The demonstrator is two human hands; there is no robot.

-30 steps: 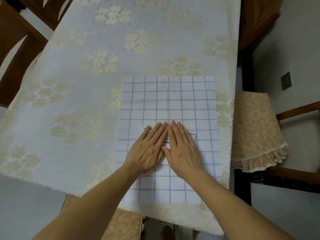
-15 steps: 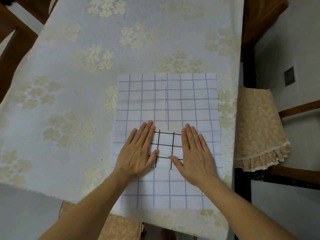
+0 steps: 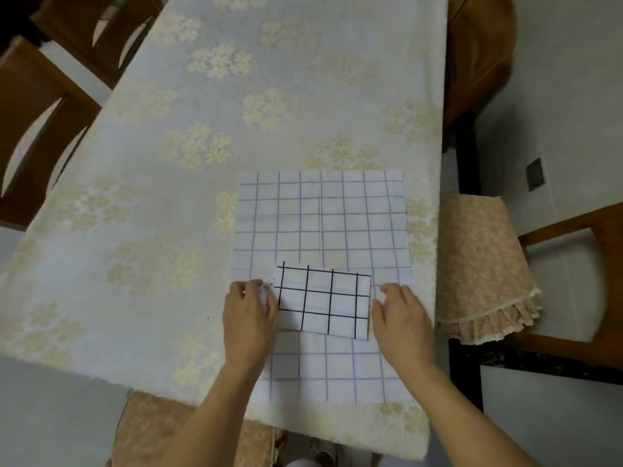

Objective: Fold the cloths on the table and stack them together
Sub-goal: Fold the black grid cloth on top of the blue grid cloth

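A person's two hands work at a table (image 3: 141,251) draped in a pale floral cover, where one small cloth with a bold black grid (image 3: 323,299) lies folded into a compact rectangle on top of a larger cloth with a faint blue grid (image 3: 320,214), which is spread flat and single-layered near the table's front right corner; the left hand (image 3: 247,318) sits at the folded cloth's left edge, fingers curled, and appears to pinch that edge, though motion blur at the fingertips leaves the grip uncertain; the right hand (image 3: 401,318) sits at the right edge with fingers curled downward, and whether it holds the fabric or merely touches it cannot be told; by the look of things the task is roughly half done, with one cloth folded and one still to fold; the folded piece rests on the open one, so it would seem to need lifting aside before the larger cloth can be folded, after which the two would be stacked; counted in view: two cloths, one folded and one unfolded; two hands; one table; two wooden chair backs (image 3: 50,106) at the left; one chair with a frilled peach seat cover (image 3: 482,264) at the right, and another such cover (image 3: 151,429) just under the table's near edge.
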